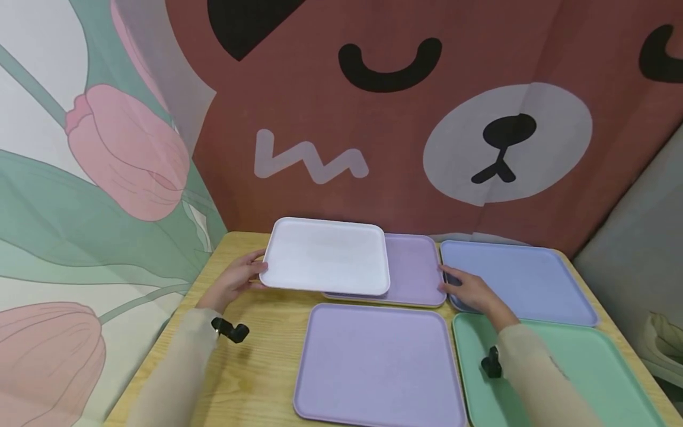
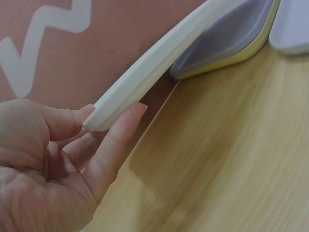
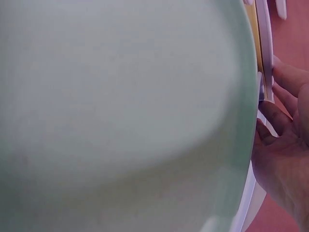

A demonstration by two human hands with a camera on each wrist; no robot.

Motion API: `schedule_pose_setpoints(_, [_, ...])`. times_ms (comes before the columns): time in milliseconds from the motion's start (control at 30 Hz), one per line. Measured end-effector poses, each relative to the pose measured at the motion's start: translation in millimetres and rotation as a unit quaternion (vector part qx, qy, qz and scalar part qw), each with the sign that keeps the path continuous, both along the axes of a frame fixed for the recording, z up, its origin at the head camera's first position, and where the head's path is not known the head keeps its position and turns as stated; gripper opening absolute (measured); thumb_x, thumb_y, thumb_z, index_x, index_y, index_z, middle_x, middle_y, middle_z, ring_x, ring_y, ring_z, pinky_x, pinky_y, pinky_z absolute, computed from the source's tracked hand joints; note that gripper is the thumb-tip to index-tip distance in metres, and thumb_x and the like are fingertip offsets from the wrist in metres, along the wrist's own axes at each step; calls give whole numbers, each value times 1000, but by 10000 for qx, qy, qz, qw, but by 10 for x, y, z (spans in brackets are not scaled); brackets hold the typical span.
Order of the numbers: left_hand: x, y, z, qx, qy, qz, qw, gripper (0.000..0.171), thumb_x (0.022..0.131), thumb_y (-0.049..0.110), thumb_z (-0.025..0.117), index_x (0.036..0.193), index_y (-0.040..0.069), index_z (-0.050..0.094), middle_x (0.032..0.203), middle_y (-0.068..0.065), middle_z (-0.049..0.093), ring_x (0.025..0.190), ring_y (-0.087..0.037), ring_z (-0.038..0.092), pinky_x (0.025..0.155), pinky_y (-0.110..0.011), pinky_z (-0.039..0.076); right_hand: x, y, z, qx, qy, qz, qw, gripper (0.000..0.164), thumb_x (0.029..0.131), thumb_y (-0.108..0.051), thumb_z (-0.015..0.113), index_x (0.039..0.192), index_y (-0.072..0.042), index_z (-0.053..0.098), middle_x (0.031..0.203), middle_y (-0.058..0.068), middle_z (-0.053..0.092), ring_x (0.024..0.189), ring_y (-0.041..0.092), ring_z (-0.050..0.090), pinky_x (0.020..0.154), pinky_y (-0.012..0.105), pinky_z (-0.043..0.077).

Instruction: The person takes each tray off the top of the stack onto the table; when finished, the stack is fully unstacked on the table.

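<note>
My left hand [image 1: 240,277] pinches the left edge of a white tray [image 1: 325,255], thumb on one side and fingers on the other. The white tray is raised and tilted, its right part overlapping a back purple tray [image 1: 416,270]. A yellow tray [image 2: 241,59] shows directly beneath that purple tray. At the purple tray's right edge, my right hand [image 1: 472,290] grips the rim with its fingertips. In the right wrist view, the right hand [image 3: 285,130] has one fingertip over the purple rim and another lower down beside it.
A second purple tray [image 1: 379,362] lies in front of the stack. To the right are a blue tray [image 1: 517,281] at the back and a green tray [image 1: 576,362] in front, beneath my right forearm. A printed cloth [image 1: 395,124] hangs behind the wooden table [image 1: 256,367].
</note>
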State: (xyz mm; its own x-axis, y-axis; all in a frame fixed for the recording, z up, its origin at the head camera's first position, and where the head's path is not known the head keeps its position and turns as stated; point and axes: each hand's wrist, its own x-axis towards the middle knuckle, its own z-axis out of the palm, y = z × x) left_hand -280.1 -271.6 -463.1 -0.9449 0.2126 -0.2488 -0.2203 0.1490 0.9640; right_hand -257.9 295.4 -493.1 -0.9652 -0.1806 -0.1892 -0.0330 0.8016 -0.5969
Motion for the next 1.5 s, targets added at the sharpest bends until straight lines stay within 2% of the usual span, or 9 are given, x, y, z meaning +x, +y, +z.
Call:
schedule_pose_setpoints(167, [50, -262, 5, 37, 81, 58, 9999, 63, 108, 13, 49, 162, 5, 17, 113, -2, 67, 91, -15, 69, 76, -33, 62, 0, 23, -16, -39, -186, -66, 9998, 75, 99, -49, 61, 159, -14, 34, 159, 31, 29, 145, 56, 22, 112, 73, 23])
schedule_pose_setpoints(500, [93, -628, 68, 11, 39, 49, 10000, 67, 109, 16, 48, 163, 4, 11, 109, 7, 66, 92, -12, 69, 83, -38, 61, 12, 8, -6, -30, -242, -113, 9996, 75, 99, -49, 62, 159, -15, 33, 158, 33, 29, 144, 57, 22, 111, 74, 23])
schedule_pose_setpoints(600, [116, -744, 77, -61, 82, -35, 9999, 68, 109, 16, 47, 163, 3, 7, 108, 8, 64, 92, -12, 69, 86, -41, 60, 14, -6, -4, -24, -260, -102, 9996, 74, 99, -47, 61, 159, -14, 33, 158, 33, 28, 144, 57, 22, 111, 73, 23])
schedule_pose_setpoints(767, [151, -899, 105, -13, 72, 15, 10000, 68, 109, 15, 46, 163, 4, 5, 107, 11, 65, 92, -11, 69, 88, -43, 59, 14, -24, 3, -62, -274, -127, 9995, 73, 100, -47, 61, 159, -15, 33, 158, 33, 28, 145, 57, 21, 111, 73, 22])
schedule_pose_setpoints(1033, [190, -1135, 134, 62, 65, 33, 10000, 68, 110, 15, 43, 162, 1, 1, 102, 11, 66, 89, -10, 70, 83, -36, 60, 18, -30, 15, -29, -287, -134, 9995, 73, 100, -47, 61, 159, -14, 32, 158, 32, 28, 144, 57, 22, 112, 73, 23])
schedule_pose_setpoints(1133, [199, -1221, 144, -75, 112, 37, 9999, 68, 110, 17, 43, 161, 0, 1, 102, 12, 66, 89, -10, 70, 84, -36, 60, 17, -25, 14, -61, -314, -166, 9994, 74, 100, -47, 60, 160, -14, 32, 159, 32, 28, 145, 56, 21, 112, 73, 23])
schedule_pose_setpoints(1333, [233, -1343, 150, -336, 54, 292, 9990, 70, 110, 18, 45, 161, 0, 1, 100, 17, 64, 86, -8, 70, 84, -37, 60, 4, -15, 3, -101, -320, -140, 9993, 74, 100, -47, 60, 160, -14, 31, 159, 32, 27, 145, 56, 20, 112, 73, 22])
schedule_pose_setpoints(1500, [263, -1423, 161, -525, 114, 305, 9981, 68, 111, 21, 42, 161, -1, 1, 101, 20, 62, 88, -6, 68, 84, -36, 60, -13, -11, -3, -64, -316, -125, 9994, 75, 100, -48, 60, 160, -15, 31, 159, 32, 27, 145, 56, 20, 112, 73, 22])
